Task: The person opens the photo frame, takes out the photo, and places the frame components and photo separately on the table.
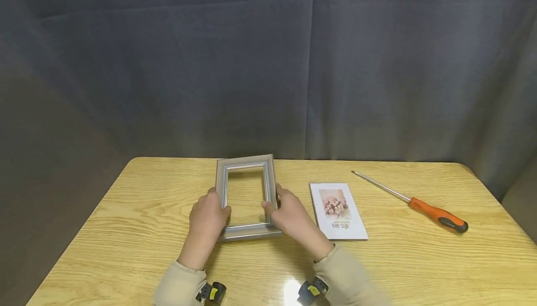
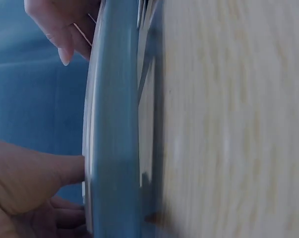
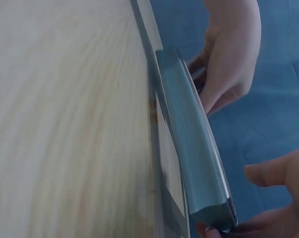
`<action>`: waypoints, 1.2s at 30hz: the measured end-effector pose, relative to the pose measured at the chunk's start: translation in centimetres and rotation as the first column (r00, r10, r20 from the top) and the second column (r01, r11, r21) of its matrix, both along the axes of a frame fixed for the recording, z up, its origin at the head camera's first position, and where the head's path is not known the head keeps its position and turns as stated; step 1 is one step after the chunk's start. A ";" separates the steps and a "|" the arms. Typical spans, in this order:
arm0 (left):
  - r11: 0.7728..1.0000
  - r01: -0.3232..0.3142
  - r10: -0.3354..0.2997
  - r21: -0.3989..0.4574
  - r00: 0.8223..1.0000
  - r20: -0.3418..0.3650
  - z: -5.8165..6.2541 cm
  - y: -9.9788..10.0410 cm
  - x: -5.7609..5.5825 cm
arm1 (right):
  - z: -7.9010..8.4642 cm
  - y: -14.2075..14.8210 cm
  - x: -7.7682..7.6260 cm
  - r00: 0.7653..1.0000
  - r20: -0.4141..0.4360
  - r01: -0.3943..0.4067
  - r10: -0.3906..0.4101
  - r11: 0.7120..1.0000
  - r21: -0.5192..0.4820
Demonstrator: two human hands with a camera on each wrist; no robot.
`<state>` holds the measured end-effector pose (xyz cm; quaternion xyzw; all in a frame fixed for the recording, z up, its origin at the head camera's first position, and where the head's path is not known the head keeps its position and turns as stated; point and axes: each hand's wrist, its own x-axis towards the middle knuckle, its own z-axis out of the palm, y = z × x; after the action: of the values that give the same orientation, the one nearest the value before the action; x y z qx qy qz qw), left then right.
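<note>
A silver-grey picture frame (image 1: 245, 160) with an open centre is tilted, its far edge raised off the table. My left hand (image 1: 207, 215) grips its left side, thumb over the front. On the right side, my right hand (image 1: 291, 213) holds the frame, its fingers behind the edge. The right wrist view shows the right hand (image 3: 283, 198) with fingers under the frame's corner and the thumb apart from the front face. In the left wrist view, the left hand (image 2: 35, 183) presses its thumb against the frame (image 2: 114, 124).
A white-bordered card (image 1: 339, 210) with a flower picture and "free style" print lies right of the frame. Farther right lies a screwdriver (image 1: 432, 210) with an orange and black handle. A wooden table (image 1: 138, 213) bears everything, with a dark curtain (image 1: 251, 64) behind it.
</note>
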<state>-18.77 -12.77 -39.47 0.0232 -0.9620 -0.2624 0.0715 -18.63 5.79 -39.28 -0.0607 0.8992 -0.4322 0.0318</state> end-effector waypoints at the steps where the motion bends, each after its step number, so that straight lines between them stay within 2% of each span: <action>1: 1.000 0.000 0.000 -0.004 1.000 -0.003 0.0 -0.3 0.0 | -0.1 -0.4 0.1 1.000 -0.004 -0.014 0.014 1.000 -0.006; 4: 1.000 -0.003 0.003 -0.022 1.000 -0.002 0.1 -1.3 0.0 | -0.4 -1.3 0.3 0.998 -0.011 -0.058 0.058 0.998 -0.037; 8: 0.999 -0.025 0.026 -0.020 0.999 0.027 0.5 -2.7 0.1 | -0.8 -2.3 0.6 0.993 0.021 -0.113 0.115 0.990 -0.085; 12: 0.999 -0.036 0.037 -0.011 0.997 0.071 0.7 -3.6 0.2 | -1.0 -2.9 0.8 0.989 0.048 -0.132 0.138 0.984 -0.123; 21: 0.998 -0.043 0.046 -0.035 0.993 0.107 0.6 -3.9 0.3 | -1.3 -3.2 1.0 0.984 0.017 -0.176 0.177 0.982 -0.072; 28: 0.994 -0.042 0.051 -0.098 0.995 0.087 0.2 -3.8 0.2 | -1.6 -3.4 1.3 0.990 0.054 -0.135 0.133 0.990 0.031; 36: 0.991 -0.031 0.043 -0.133 0.995 0.089 0.2 -3.6 0.4 | -1.5 -3.4 1.6 0.987 0.057 -0.154 0.151 0.987 0.051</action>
<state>-18.41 -16.35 -39.27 0.0483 -0.9789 -0.1957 0.0333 -17.02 2.40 -40.81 -0.1167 0.9024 -0.4048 0.0903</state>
